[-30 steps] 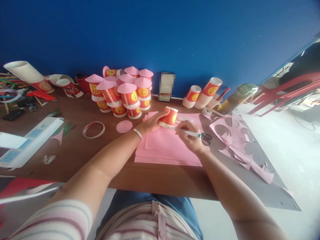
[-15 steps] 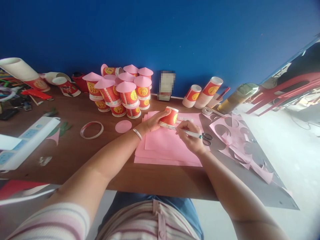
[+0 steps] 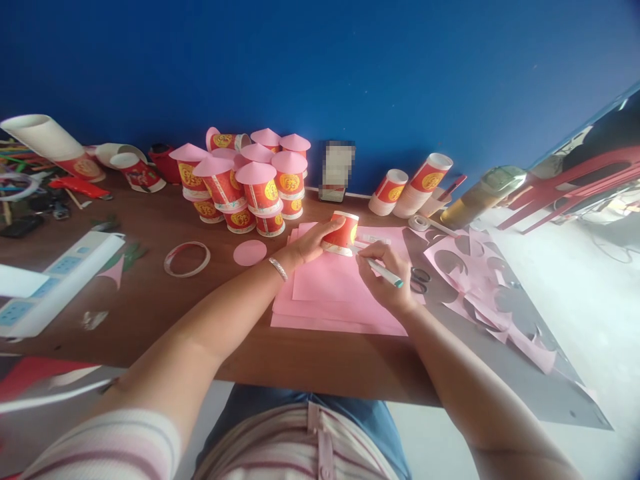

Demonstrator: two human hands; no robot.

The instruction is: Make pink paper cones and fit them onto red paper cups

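Note:
My left hand (image 3: 313, 241) is closed round a red paper cup (image 3: 342, 231) with a yellow emblem, held upside down with its wide rim low. In my right hand (image 3: 385, 275) is a white marker pen (image 3: 384, 272) with a green end, its tip side pointing at the cup's lower right edge. Whether the tip touches the cup I cannot tell. Beneath both hands lie stacked sheets of pink paper (image 3: 320, 310). A pair of scissors (image 3: 420, 280) with dark handles rests right of my right hand. Left of the sheets is a pink paper disc (image 3: 250, 253).
Stacked red cups with pink cone tops (image 3: 256, 173) stand at the back left. A tape roll (image 3: 187, 259) and a white power strip (image 3: 60, 277) lie left. Toward the right are cup stacks (image 3: 425, 183), a bottle (image 3: 483, 193) and pink paper scraps (image 3: 480, 280).
The marker has tilted, its green end dropping lower and nearer my right hand. The cup has turned slightly in my left hand. The whole view has shifted a little.

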